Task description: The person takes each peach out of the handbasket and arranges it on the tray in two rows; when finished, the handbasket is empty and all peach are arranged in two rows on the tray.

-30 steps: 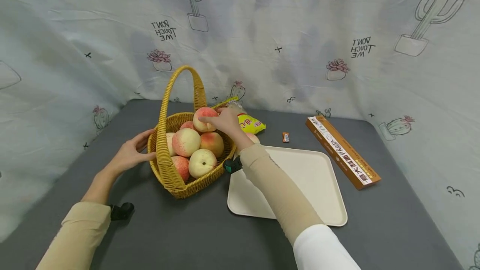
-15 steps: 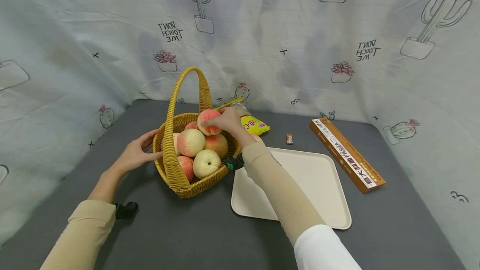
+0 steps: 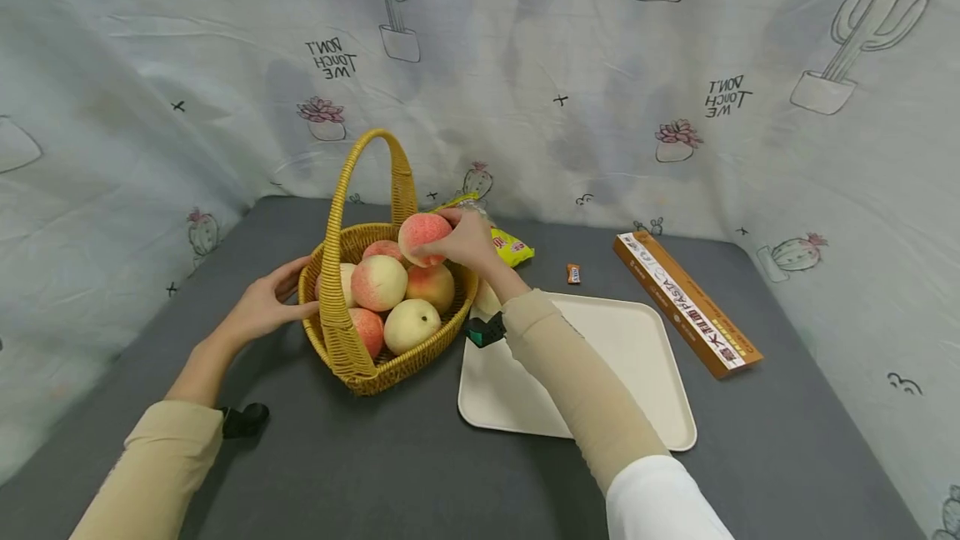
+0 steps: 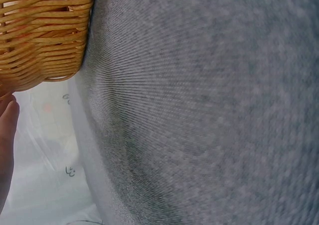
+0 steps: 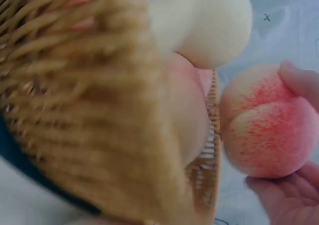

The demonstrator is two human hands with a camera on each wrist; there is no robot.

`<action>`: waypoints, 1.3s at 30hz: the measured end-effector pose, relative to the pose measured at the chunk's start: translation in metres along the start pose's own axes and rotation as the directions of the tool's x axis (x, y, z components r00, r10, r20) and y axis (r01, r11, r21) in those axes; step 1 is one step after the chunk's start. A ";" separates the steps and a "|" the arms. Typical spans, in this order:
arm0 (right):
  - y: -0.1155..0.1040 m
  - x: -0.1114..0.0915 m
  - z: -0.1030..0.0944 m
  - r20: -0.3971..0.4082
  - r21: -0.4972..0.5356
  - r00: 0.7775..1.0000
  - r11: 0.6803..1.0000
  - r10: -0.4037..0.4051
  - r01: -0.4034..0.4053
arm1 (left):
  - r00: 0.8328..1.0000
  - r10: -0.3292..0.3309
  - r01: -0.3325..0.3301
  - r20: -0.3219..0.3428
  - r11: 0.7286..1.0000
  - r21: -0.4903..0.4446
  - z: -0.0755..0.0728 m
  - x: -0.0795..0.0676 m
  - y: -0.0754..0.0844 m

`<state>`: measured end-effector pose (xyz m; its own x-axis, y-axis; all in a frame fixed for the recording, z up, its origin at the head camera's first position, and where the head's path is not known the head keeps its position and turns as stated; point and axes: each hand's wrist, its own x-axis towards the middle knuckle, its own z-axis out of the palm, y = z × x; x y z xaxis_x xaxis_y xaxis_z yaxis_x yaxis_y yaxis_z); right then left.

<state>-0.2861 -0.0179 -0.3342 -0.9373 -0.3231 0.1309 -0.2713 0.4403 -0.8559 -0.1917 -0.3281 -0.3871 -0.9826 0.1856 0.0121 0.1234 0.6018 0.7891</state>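
Note:
A yellow wicker basket [image 3: 408, 369] with a tall handle stands on the left of the grey table, holding several peaches [image 3: 379, 282]. Over the basket's back right part, my right hand [image 3: 474, 242] grips a red-and-cream peach [image 3: 424, 239] between thumb and fingers. The right wrist view shows this peach [image 5: 269, 125] beside the basket's wall, fingertips on both sides of it. My left hand [image 3: 262, 305] rests against the basket's left side, thumb and fingers spread along it. In the left wrist view, a finger [image 4: 7, 125] meets the weave.
A cream tray [image 3: 615, 365] lies right of the basket, partly under my right forearm. Behind it are a small orange-wrapped candy [image 3: 573, 273] and a yellow snack bag [image 3: 512, 248]. A long brown pasta box [image 3: 686, 304] lies at the right. A patterned curtain hangs behind the table.
My right hand has shifted slightly right with the peach, drawing it away from the pile. My left hand stays against the basket. The head view has swayed a little.

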 end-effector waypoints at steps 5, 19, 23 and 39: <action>0.002 -0.008 -0.020 -0.071 0.077 0.997 0.996 -0.037 0.042 | 1.000 0.000 0.000 0.000 1.000 0.007 0.000 -0.001 0.002; 0.013 -0.047 -0.074 -0.126 0.286 0.990 0.953 -0.066 0.100 | 1.000 -0.003 0.003 0.002 1.000 0.005 -0.001 -0.001 -0.001; 0.024 -0.057 -0.082 -0.151 0.281 0.987 0.956 -0.048 0.090 | 1.000 0.007 -0.007 0.003 1.000 -0.001 -0.001 -0.001 0.001; 0.065 -0.087 -0.102 -0.164 0.226 0.984 0.974 0.067 -0.029 | 1.000 0.005 -0.005 0.005 1.000 0.025 -0.002 -0.001 0.003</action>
<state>-0.2442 0.1243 -0.3504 -0.9766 -0.1512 0.1529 -0.1872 0.2484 -0.9504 -0.1906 -0.3282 -0.3839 -0.9812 0.1924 0.0133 0.1320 0.6200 0.7734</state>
